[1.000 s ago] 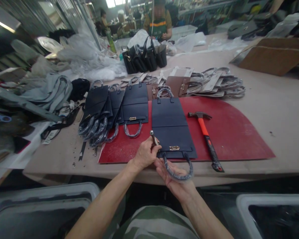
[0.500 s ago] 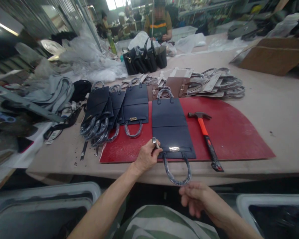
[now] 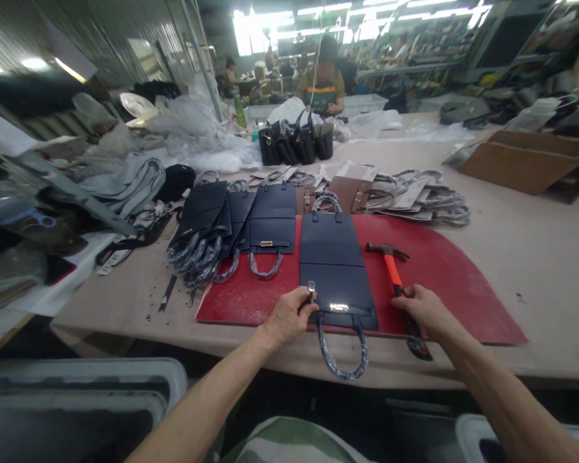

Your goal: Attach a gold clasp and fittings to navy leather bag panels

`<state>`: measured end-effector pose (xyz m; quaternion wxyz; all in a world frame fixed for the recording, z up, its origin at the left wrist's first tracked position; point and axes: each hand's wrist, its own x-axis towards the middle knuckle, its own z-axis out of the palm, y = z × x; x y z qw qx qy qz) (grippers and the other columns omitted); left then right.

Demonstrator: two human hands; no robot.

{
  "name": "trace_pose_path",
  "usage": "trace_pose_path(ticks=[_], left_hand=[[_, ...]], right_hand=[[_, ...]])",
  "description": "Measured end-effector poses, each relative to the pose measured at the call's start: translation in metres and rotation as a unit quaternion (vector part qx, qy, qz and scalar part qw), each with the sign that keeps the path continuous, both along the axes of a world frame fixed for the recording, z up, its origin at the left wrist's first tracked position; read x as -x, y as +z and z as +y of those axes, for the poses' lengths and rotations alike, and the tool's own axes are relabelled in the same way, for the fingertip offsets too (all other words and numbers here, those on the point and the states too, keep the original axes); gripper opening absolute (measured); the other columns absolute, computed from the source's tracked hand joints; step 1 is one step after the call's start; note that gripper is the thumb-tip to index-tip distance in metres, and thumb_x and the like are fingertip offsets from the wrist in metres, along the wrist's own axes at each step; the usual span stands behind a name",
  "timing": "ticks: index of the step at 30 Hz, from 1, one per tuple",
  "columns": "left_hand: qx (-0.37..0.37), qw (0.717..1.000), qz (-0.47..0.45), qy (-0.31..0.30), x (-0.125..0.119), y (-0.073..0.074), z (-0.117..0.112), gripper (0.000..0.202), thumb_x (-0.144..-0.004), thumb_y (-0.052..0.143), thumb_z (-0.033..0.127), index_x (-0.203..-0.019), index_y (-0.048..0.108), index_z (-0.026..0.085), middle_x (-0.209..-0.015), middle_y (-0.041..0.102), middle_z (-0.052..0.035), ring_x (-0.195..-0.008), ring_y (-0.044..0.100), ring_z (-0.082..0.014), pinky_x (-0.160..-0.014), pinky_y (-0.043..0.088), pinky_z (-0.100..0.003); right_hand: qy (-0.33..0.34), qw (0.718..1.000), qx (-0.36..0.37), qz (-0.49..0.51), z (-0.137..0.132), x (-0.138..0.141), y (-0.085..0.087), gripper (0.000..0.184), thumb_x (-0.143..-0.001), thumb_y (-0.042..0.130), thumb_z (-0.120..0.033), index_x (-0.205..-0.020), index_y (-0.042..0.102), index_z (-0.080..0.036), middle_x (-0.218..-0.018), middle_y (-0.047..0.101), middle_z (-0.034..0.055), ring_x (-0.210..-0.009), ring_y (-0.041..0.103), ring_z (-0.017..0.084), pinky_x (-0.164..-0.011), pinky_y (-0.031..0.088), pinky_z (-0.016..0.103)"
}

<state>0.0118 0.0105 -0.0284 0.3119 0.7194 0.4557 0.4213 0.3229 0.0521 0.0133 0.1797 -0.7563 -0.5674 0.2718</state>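
One navy bag (image 3: 332, 273), laid flat on a red board (image 3: 448, 283) along the tabletop's (image 3: 545, 263) near edge; at its left edge a metal tool (image 3: 311, 290) is held by the left hand (image 3: 289, 314). One hammer (image 3: 393, 271), orange and black, is grasped by the handle in the right hand (image 3: 428, 312). Further navy bags (image 3: 273, 222) are set about the board's far left corner, brown ones (image 3: 343, 191) beyond its far edge.

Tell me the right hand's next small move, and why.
Probably close the right hand firmly around the hammer: its fingers are at the handle, the hammer's head seems to lie on the red board, and the left hand holds a small metal-topped tool by the navy bag.
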Motion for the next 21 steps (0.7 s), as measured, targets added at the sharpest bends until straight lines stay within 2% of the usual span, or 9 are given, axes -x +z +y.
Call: trace_pose_path(ticks=[2,5,9,12,14,16,17,19,21], left_hand=[[-0.001,1.0,-0.005,0.001,0.0,0.0,0.0,0.011,-0.087,0.062,0.014,-0.096,0.063,0.02,-0.095,0.07,-0.0058,-0.086,0.067,-0.0198,-0.085,0.055,-0.033],[0.0,1.0,-0.007,0.001,-0.001,0.002,0.0,0.009,-0.087,0.062,0.014,-0.094,0.063,0.02,-0.09,0.068,-0.0044,-0.083,0.066,-0.0191,-0.081,0.054,-0.031],[-0.005,1.0,-0.009,-0.002,-0.001,0.001,0.001,0.007,-0.087,0.062,0.014,-0.091,0.062,0.019,-0.087,0.067,-0.004,-0.082,0.066,-0.0193,-0.079,0.052,-0.03],[-0.004,1.0,-0.005,-0.003,-0.001,-0.001,0.001,0.006,-0.087,0.062,0.014,-0.091,0.062,0.019,-0.088,0.067,-0.004,-0.083,0.066,-0.0188,-0.08,0.052,-0.029],[-0.002,1.0,-0.001,-0.004,-0.001,-0.001,0.001,0.006,-0.088,0.061,0.015,-0.091,0.062,0.019,-0.089,0.066,-0.0037,-0.083,0.065,-0.0181,-0.08,0.051,-0.028],[-0.001,1.0,0.003,-0.004,-0.001,-0.001,0.001,0.005,-0.088,0.061,0.015,-0.091,0.061,0.019,-0.088,0.066,-0.0033,-0.082,0.064,-0.0175,-0.08,0.05,-0.028],[0.0,1.0,0.004,-0.003,-0.002,0.0,0.001,0.005,-0.088,0.061,0.015,-0.091,0.061,0.019,-0.087,0.066,-0.0031,-0.081,0.064,-0.0173,-0.079,0.05,-0.027],[0.002,1.0,0.003,-0.001,-0.002,0.0,0.001,0.005,-0.087,0.061,0.015,-0.091,0.061,0.019,-0.086,0.066,-0.0029,-0.08,0.064,-0.0171,-0.078,0.049,-0.027],[0.0,1.0,0.001,0.002,-0.002,0.0,0.001,0.005,-0.087,0.061,0.015,-0.09,0.062,0.019,-0.087,0.067,-0.0033,-0.081,0.065,-0.0175,-0.078,0.05,-0.028]], right_hand=[[0.013,0.991,0.027,0.129,0.001,-0.003,0.009,0.016,-0.076,0.056,-0.036,-0.071,0.06,-0.021,-0.066,0.061,0.0045,-0.057,0.056,0.019,-0.056,0.05,0.034],[0.018,0.958,0.058,0.281,-0.003,0.003,0.019,0.017,-0.078,0.053,-0.037,-0.073,0.057,-0.021,-0.066,0.054,0.0038,-0.051,0.049,0.015,-0.05,0.047,0.03],[-0.007,0.924,0.07,0.375,-0.012,0.024,0.025,0.025,-0.08,0.055,-0.045,-0.07,0.046,-0.023,-0.061,0.038,-0.0037,-0.044,0.032,0.009,-0.04,0.031,0.022],[-0.034,0.918,0.048,0.393,-0.027,0.042,0.05,0.034,-0.081,0.059,-0.054,-0.075,0.046,-0.023,-0.061,0.038,-0.0056,-0.042,0.03,0.008,-0.038,0.028,0.02],[-0.034,0.937,-0.009,0.347,-0.041,0.051,0.077,0.04,-0.085,0.056,-0.062,-0.079,0.048,-0.023,-0.061,0.044,-0.0048,-0.041,0.034,0.008,-0.038,0.028,0.021],[0.013,0.967,-0.103,0.234,-0.056,0.057,0.101,0.043,-0.089,0.05,-0.065,-0.08,0.05,-0.023,-0.06,0.05,-0.0027,-0.043,0.041,0.011,-0.039,0.031,0.022],[0.049,0.973,-0.157,0.162,-0.064,0.058,0.11,0.042,-0.092,0.048,-0.063,-0.079,0.049,-0.023,-0.057,0.051,-0.0023,-0.043,0.044,0.012,-0.04,0.032,0.023],[0.148,0.959,-0.239,0.031,-0.077,0.06,0.116,0.04,-0.095,0.045,-0.059,-0.075,0.047,-0.024,-0.052,0.05,-0.0025,-0.041,0.045,0.013,-0.042,0.031,0.026],[0.251,0.927,-0.271,-0.063,-0.085,0.06,0.113,0.039,-0.099,0.042,-0.054,-0.071,0.045,-0.025,-0.048,0.048,-0.0034,-0.037,0.043,0.013,-0.041,0.026,0.028]])
